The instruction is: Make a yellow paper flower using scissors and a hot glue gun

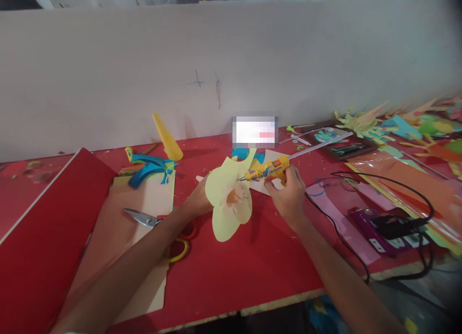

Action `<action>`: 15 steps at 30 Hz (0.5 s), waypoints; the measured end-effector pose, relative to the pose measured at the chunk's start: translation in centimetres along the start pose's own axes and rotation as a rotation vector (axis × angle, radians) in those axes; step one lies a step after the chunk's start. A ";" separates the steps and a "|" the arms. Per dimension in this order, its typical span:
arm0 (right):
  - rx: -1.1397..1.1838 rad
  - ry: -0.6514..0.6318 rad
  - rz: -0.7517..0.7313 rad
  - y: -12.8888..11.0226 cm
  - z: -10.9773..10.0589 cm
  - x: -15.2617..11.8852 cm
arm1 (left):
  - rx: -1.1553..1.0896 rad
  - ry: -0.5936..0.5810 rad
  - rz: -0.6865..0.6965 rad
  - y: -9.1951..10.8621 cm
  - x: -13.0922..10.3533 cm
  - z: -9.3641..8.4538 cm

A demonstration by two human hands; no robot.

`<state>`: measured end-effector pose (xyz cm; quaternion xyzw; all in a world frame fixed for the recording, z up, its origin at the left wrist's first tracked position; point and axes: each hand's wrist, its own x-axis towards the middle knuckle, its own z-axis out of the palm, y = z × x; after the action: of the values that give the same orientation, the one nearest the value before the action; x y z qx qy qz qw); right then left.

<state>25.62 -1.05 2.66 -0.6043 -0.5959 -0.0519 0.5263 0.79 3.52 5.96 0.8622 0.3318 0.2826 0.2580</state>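
A pale yellow paper flower [225, 221] with a peach-coloured centre is held up over the red tabletop by my left hand [202, 197]; the petals hide most of those fingers. My right hand [289, 195] is wrapped round a yellow glue gun [269, 170], with a long clear glue stick [321, 145] sticking out of its back. The gun's nozzle points left at the upper part of the flower's centre. Whether the tip touches the paper I cannot tell. Scissors [144, 218] with red and yellow handles lie partly under my left forearm.
Stacked peach and cream paper sheets [119, 218] lie on the left beside a red board [54, 228]. A yellow cone [168, 139] and blue paper strips [149, 168] sit behind. A purple power strip [375, 230] with black cable [335, 228] is on the right, near coloured paper pieces. A white panel [126, 74] closes the back.
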 end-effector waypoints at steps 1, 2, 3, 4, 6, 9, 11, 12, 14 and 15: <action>0.003 -0.001 -0.001 0.0 0.0 0.0 | 0.005 -0.001 0.002 0.2 0.1 -0.1; 0.006 -0.001 -0.003 0.1 0.0 0.0 | 0.013 -0.002 0.008 0.4 0.2 -0.2; 0.010 0.000 -0.005 0.1 0.0 -0.1 | 0.023 -0.003 0.016 0.6 0.3 -0.3; 0.015 -0.001 -0.007 0.2 0.0 -0.1 | 0.034 -0.005 0.026 0.6 0.3 -0.3; 0.023 -0.010 -0.010 0.3 0.1 -0.1 | 0.054 -0.003 0.043 0.6 0.4 -0.3; 0.029 -0.012 -0.014 0.3 0.1 0.0 | 0.074 -0.008 0.058 0.4 0.3 -0.2; 0.032 -0.002 -0.023 0.3 0.1 0.0 | 0.093 -0.015 0.065 0.3 0.2 -0.2; 0.033 0.000 -0.029 0.2 0.0 0.1 | 0.104 -0.016 0.070 0.3 0.2 -0.2; 0.034 -0.003 -0.036 0.0 -0.1 0.1 | 0.130 -0.014 0.088 0.5 0.3 -0.2; 0.036 -0.005 -0.033 -0.1 -0.1 0.1 | 0.142 -0.012 0.096 0.7 0.4 -0.3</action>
<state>25.66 -1.07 2.83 -0.5849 -0.6082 -0.0484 0.5344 1.15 3.47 6.70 0.8950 0.3076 0.2651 0.1844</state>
